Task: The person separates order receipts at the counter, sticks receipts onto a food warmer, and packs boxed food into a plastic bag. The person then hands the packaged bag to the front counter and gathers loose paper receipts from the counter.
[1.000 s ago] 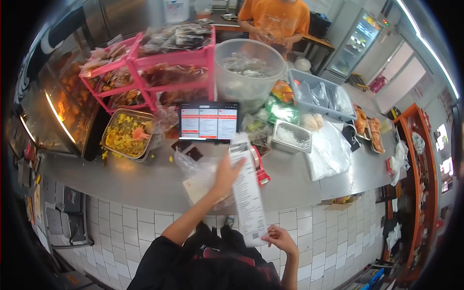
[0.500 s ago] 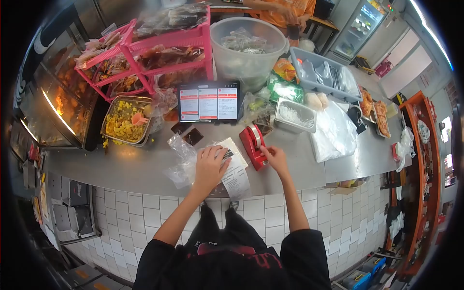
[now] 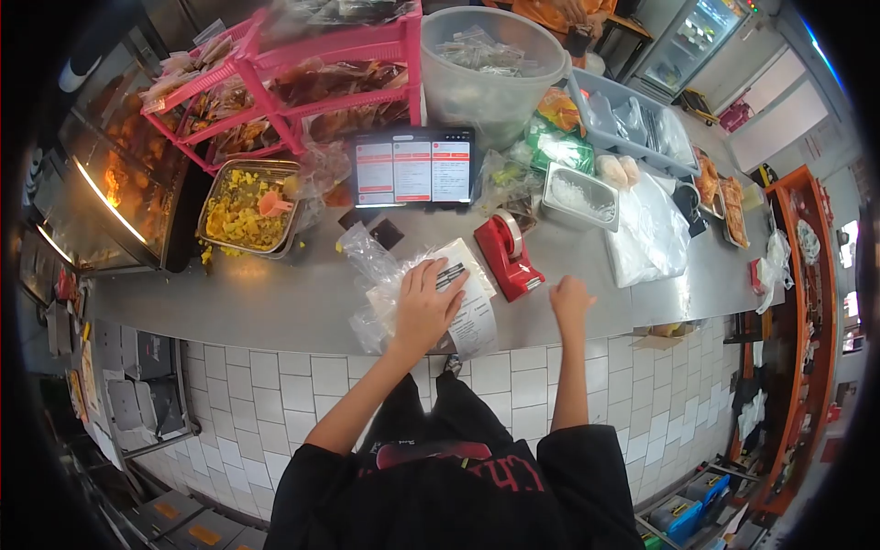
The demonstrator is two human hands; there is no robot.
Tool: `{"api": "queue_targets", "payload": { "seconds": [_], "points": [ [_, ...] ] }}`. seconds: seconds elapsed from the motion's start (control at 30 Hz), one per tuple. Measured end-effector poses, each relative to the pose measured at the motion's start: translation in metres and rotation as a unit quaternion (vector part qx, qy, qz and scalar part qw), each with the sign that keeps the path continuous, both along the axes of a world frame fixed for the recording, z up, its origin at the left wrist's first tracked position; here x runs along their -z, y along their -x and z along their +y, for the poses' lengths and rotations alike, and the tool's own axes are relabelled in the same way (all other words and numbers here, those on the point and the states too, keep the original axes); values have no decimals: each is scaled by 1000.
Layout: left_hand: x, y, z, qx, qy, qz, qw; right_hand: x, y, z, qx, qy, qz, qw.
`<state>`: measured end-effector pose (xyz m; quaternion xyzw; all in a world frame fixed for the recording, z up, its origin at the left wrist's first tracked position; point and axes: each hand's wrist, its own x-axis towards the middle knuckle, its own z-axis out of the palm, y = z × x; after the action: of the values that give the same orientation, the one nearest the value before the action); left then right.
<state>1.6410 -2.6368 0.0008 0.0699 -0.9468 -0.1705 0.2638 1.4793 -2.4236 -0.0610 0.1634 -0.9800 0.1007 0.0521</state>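
My left hand lies flat with fingers spread, pressing on a printed receipt and a pale paper packet. Clear plastic wrap bunches out to the left of that hand. Just right of the packet stands a red tape dispenser holding a roll of tape. My right hand is off the dispenser, to its lower right, with its fingers curled together; whether a piece of tape is between them is too small to tell. The receipt's lower end curls at the counter's front edge.
Behind the packet a tablet stands upright. A tray of yellow food is at left, beside a pink rack. A metal container and white plastic bags lie right. Across the counter is a person in orange.
My right hand has left the tape dispenser and moved right, its fingers now curled. My left hand stays on the receipt and packet. The view has shifted slightly.
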Motion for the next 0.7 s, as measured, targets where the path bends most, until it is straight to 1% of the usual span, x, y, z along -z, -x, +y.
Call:
{"api": "queue_targets", "payload": {
  "seconds": [0.03,0.07,0.1,0.13,0.17,0.2,0.23,0.27,0.33,0.4,0.43,0.47,0.5,0.53,0.57,0.6,0.67,0.7],
  "points": [
    [1,-2,1,-1,-4,0,1000,3,11,12,35,-5,-121,992],
    [2,-5,0,1,-3,0,1000,2,18,21,70,-9,-240,968],
    [3,-6,0,5,-9,1,1000,1,20,29,70,-9,-237,969],
    [3,-4,-1,4,-15,5,1000,-11,20,30,26,180,-264,947],
    [2,-3,-2,-3,-16,8,1000,-19,20,27,-22,360,-286,888],
    [1,-4,-1,0,-20,8,1000,-26,20,21,-25,357,-289,888],
    [0,-6,-2,4,-23,8,1000,-64,7,-7,-55,397,-289,870],
    [1,-6,-2,5,-22,8,1000,-90,-2,-35,-84,437,-286,849],
    [5,-6,-3,9,-36,6,999,-103,-9,-83,-207,450,-318,808],
    [8,-6,-3,14,-36,4,999,-96,-11,-127,-255,389,-369,805],
    [8,-5,-4,17,-37,-1,999,-73,-4,-143,-295,289,-311,856],
    [8,-4,-5,18,-36,0,999,-53,0,-154,-330,184,-249,892],
    [7,-4,-6,15,-36,-5,999,-55,-3,-159,-328,185,-248,893],
    [7,-3,-7,12,-37,-10,999,-61,-7,-162,-281,62,-211,934],
    [8,-1,-8,13,-38,-10,999,-70,-9,-164,-230,-64,-168,956],
    [9,0,-9,12,-34,-14,999,-81,-11,-161,-231,-66,-169,956],
    [11,-2,-9,15,-31,-23,999,-98,-15,-141,-172,-59,-167,969],
    [8,-2,-10,19,-36,-29,999,-95,-10,-128,-146,-78,-186,968]
  ]
}}
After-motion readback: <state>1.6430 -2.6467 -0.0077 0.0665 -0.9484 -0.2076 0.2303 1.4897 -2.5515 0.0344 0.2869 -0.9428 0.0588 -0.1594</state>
